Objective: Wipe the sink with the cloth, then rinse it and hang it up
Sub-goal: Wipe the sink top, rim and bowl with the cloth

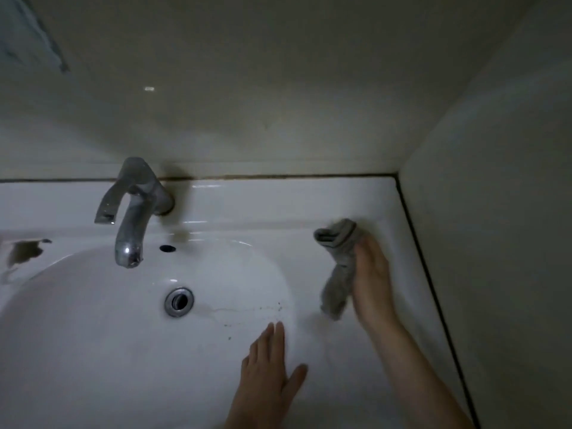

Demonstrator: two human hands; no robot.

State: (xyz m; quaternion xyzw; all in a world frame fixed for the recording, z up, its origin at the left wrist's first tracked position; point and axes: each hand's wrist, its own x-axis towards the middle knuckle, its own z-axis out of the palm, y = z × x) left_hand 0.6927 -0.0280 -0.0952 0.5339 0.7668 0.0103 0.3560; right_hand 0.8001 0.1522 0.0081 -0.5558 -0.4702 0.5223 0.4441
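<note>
A white ceramic sink (93, 320) fills the lower left, with a round metal drain (179, 301) near its middle and dark specks on its right slope. My right hand (371, 280) presses a grey cloth (337, 267) against the sink's flat right ledge, near the back corner. The cloth bunches above and to the left of my fingers. My left hand (269, 370) lies flat with fingers apart on the basin's right rim, holding nothing.
A chrome tap (131, 218) with a lever handle stands at the back left, its spout over the basin. An overflow hole (167, 248) sits behind it. A chipped dark patch (24, 252) marks the left ledge. Walls close in behind and right (495, 243).
</note>
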